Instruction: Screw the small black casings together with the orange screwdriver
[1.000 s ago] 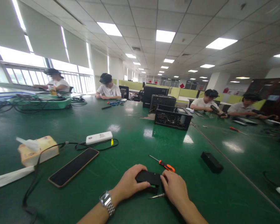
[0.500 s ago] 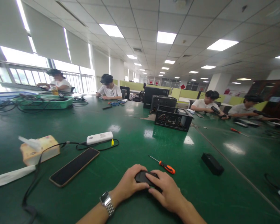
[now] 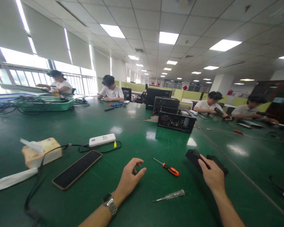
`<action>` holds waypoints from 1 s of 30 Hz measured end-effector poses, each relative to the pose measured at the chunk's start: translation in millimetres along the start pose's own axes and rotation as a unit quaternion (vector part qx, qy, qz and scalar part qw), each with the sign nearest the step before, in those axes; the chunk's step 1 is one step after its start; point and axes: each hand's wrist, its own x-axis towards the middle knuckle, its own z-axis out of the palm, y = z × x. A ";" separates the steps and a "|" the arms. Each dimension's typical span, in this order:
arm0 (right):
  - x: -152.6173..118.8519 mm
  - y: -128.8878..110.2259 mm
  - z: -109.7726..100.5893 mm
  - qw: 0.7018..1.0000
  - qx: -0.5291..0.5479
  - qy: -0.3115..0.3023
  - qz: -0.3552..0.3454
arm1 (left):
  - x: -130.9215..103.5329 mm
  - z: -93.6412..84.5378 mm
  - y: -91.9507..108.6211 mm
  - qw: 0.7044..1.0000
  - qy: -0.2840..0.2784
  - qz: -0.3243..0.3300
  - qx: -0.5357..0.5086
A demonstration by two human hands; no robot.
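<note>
My right hand (image 3: 211,173) grips a black object (image 3: 194,159) and holds it just left of a second black block (image 3: 219,164), which it partly covers. My left hand (image 3: 130,178), with a metal-banded watch on the wrist, is raised over the green table (image 3: 132,208), its fingers curved and apart, holding nothing. An orange and black screwdriver (image 3: 171,169) lies between the hands, its thin shaft pointing up and left. Nearer to me lies a clear-handled screwdriver (image 3: 171,196).
At left are a phone (image 3: 77,170), a white power bank (image 3: 102,140) with a black cable and a tissue pack (image 3: 44,153). Farther back stand an open computer case (image 3: 176,121) and a green basket (image 3: 47,105). Several people sit around the table.
My right hand has moved right with the black object, away from my left hand. My left hand has let go and shifted slightly left. The clear-handled screwdriver now shows.
</note>
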 end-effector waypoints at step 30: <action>11.8 10.7 10.2 0.970 -0.166 -0.068 0.164 | 0.6 3.9 0.9 0.998 -0.059 -0.007 0.027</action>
